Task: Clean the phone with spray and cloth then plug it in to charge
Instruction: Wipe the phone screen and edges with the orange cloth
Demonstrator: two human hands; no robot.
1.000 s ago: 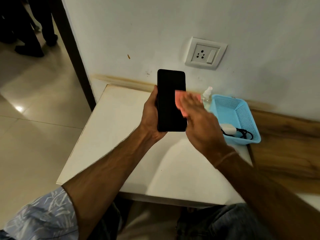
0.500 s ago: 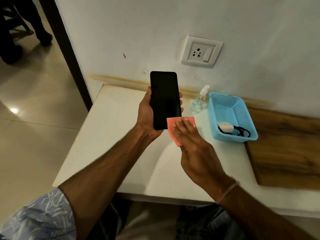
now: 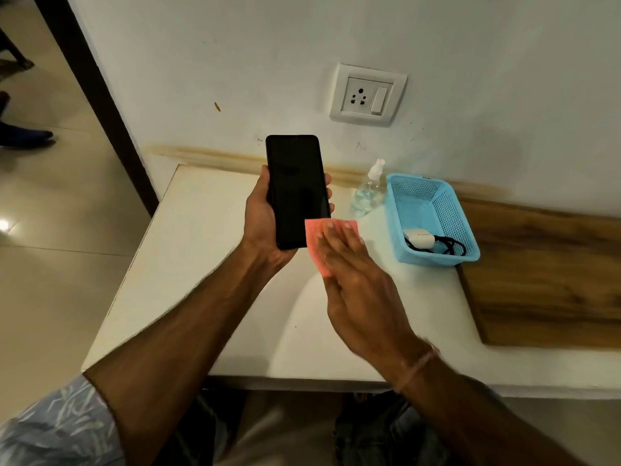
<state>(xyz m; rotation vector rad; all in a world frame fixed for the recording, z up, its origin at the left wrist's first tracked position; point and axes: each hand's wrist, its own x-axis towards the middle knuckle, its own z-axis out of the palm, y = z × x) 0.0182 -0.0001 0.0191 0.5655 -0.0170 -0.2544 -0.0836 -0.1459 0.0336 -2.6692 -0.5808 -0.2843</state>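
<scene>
My left hand (image 3: 260,218) grips a black phone (image 3: 295,186) upright above the white table (image 3: 188,250), its dark screen facing me. My right hand (image 3: 356,280) lies flat with fingers together, pressing a pink cloth (image 3: 312,238) against the phone's lower right corner. A clear spray bottle (image 3: 368,191) stands on the table just right of the phone. A white charger (image 3: 420,237) with a black cable (image 3: 450,247) lies in the blue basket (image 3: 437,210). A white wall socket (image 3: 368,95) sits above them.
A wooden board (image 3: 544,280) lies right of the basket. A dark door frame (image 3: 100,95) and tiled floor (image 3: 50,264) are on the left, with someone's shoe (image 3: 25,136) there. The table's front edge is close to my knees.
My right hand slid the pink cloth down the screen from the upper middle to the phone's bottom right corner. The left hand kept hold of the phone, which shifted slightly left in view.
</scene>
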